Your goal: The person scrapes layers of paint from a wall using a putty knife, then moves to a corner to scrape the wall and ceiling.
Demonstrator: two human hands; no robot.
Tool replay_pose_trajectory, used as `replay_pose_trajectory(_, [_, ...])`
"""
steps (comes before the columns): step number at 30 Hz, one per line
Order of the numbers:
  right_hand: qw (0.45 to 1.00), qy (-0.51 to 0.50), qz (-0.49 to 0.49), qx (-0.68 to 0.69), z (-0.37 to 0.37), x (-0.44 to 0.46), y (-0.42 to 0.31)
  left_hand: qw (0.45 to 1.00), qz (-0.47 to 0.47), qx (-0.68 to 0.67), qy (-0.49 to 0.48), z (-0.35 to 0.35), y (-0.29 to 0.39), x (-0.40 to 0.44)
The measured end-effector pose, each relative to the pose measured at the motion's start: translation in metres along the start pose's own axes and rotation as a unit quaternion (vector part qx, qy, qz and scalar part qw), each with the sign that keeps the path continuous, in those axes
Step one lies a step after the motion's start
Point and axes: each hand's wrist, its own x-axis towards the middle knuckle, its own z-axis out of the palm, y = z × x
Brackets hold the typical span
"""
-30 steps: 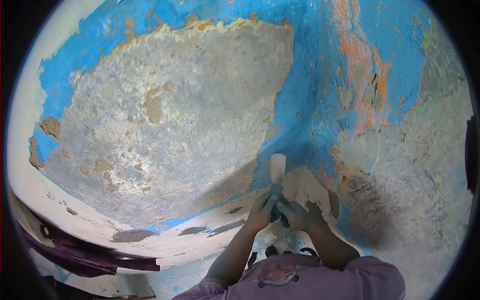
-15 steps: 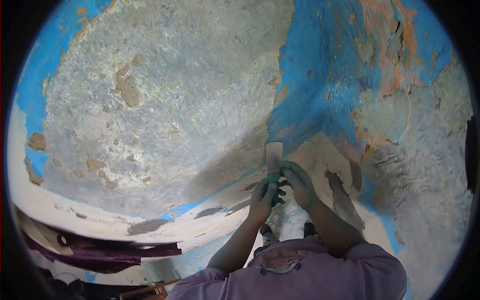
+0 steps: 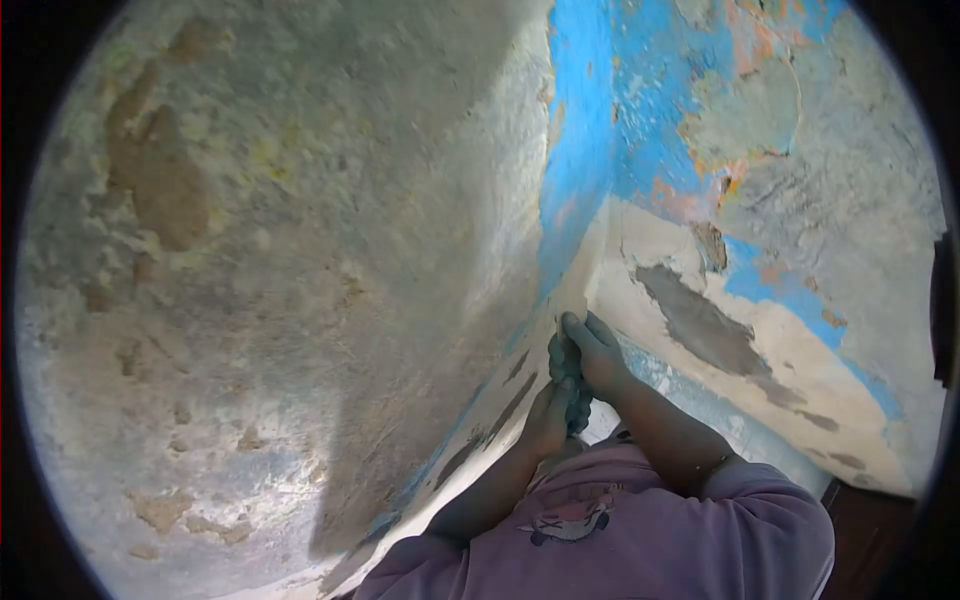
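My left hand (image 3: 549, 412) and my right hand (image 3: 596, 356) are close together at the inside corner of two walls. My right hand is the higher one, with its fingers curled and thumb pointing up. Just below it my left hand is closed too. Both grip the scraper, which their fingers hide almost completely; where its blade meets the wall cannot be made out. In front of the hands is a cream strip (image 3: 578, 283) low on the wall, with blue paint (image 3: 575, 140) running up the corner above it.
A rough, grey, stripped wall (image 3: 330, 220) fills the left side. Flaking blue and orange paint (image 3: 650, 110) covers part of the right wall, with a grey bare patch (image 3: 695, 325) in its cream band. Something dark reddish (image 3: 870, 535) stands at lower right.
My view has turned and come closer to the left wall and the corner. Both hands moved down toward the cream strip, and the scraper's blade, visible before, is now hidden.
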Motion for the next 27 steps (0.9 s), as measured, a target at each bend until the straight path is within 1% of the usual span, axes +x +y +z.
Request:
replay_pose_trajectory(1, [1.000, 0.009, 0.000, 0.003, 0.002, -0.003, 0.002, 1.000, -0.008, 0.002, -0.004, -0.003, -0.004, -0.002])
replay_pose_trajectory(3, [0.998, 0.024, 0.039, 0.043, 0.009, -0.006, -0.003, 0.999, 0.031, 0.010, -0.039, -0.006, -0.009, 0.001])
replay_pose_trajectory(4, [0.998, 0.029, 0.036, 0.046, 0.011, -0.004, -0.004, 0.999, 0.026, 0.013, -0.042, -0.006, -0.015, 0.005])
replay_pose_trajectory(6, [0.996, 0.000, 0.084, 0.014, 0.011, 0.005, -0.011, 0.981, 0.160, 0.101, 0.046, 0.000, -0.028, 0.015])
replay_pose_trajectory(7, [0.996, -0.006, 0.087, 0.020, 0.015, 0.012, -0.019, 0.981, 0.160, 0.101, 0.050, 0.006, -0.021, 0.017])
replay_pose_trajectory(8, [0.996, -0.011, 0.091, 0.020, 0.015, 0.016, -0.029, 0.984, 0.141, 0.099, 0.044, 0.013, -0.009, 0.020])
replay_pose_trajectory(9, [0.992, -0.025, 0.122, 0.023, 0.015, 0.019, -0.040, 0.987, 0.122, 0.095, 0.039, 0.019, -0.003, 0.023])
replay_pose_trajectory(10, [0.987, -0.042, 0.152, 0.023, 0.014, 0.023, -0.046, 0.986, 0.127, 0.095, 0.046, 0.023, -0.003, 0.027])
replay_pose_trajectory(11, [0.986, -0.050, 0.156, 0.023, 0.012, 0.024, -0.046, 0.986, 0.134, 0.084, 0.056, 0.028, -0.005, 0.029])
replay_pose_trajectory(13, [0.989, -0.032, 0.144, 0.001, 0.004, 0.023, -0.040, 0.984, 0.143, 0.076, 0.073, 0.032, -0.018, 0.028])
replay_pose_trajectory(15, [0.988, -0.042, 0.147, -0.003, -0.005, 0.019, -0.024, 0.953, 0.214, 0.192, 0.098, 0.026, -0.033, 0.027])
replay_pose_trajectory(16, [0.988, -0.047, 0.149, -0.011, -0.007, 0.020, -0.021, 0.951, 0.218, 0.195, 0.102, 0.026, -0.032, 0.029])
replay_pose_trajectory(17, [0.988, -0.053, 0.145, -0.009, -0.006, 0.022, -0.019, 0.943, 0.228, 0.200, 0.135, 0.026, -0.032, 0.029])
replay_pose_trajectory(18, [0.987, -0.057, 0.148, -0.006, 0.002, 0.022, -0.027, 0.935, 0.235, 0.205, 0.167, 0.027, -0.032, 0.027])
replay_pose_trajectory(19, [0.989, -0.072, 0.129, -0.007, 0.010, 0.025, -0.040, 0.935, 0.234, 0.207, 0.170, 0.030, -0.022, 0.027])
replay_pose_trajectory(20, [0.990, -0.087, 0.110, -0.009, 0.014, 0.028, -0.051, 0.953, 0.212, 0.170, 0.133, 0.033, -0.005, 0.031])
replay_pose_trajectory(21, [0.990, -0.089, 0.111, -0.010, 0.015, 0.031, -0.057, 0.968, 0.192, 0.131, 0.094, 0.035, 0.004, 0.034])
replay_pose_trajectory(22, [0.990, -0.093, 0.097, -0.029, 0.015, 0.033, -0.062, 0.967, 0.194, 0.131, 0.096, 0.034, 0.003, 0.036])
replay_pose_trajectory(24, [0.991, -0.095, 0.082, -0.046, 0.008, 0.029, -0.059, 0.976, 0.154, 0.129, 0.084, 0.031, -0.001, 0.038])
replay_pose_trajectory(25, [0.991, -0.090, 0.071, -0.077, -0.002, 0.028, -0.049, 0.975, 0.159, 0.132, 0.078, 0.032, -0.003, 0.039])
replay_pose_trajectory(26, [0.989, -0.084, 0.059, -0.109, -0.012, 0.027, -0.040, 0.965, 0.179, 0.170, 0.089, 0.033, -0.012, 0.036])
replay_pose_trajectory(27, [0.989, -0.085, 0.055, -0.110, -0.020, 0.023, -0.031, 0.953, 0.196, 0.206, 0.104, 0.032, -0.018, 0.033])
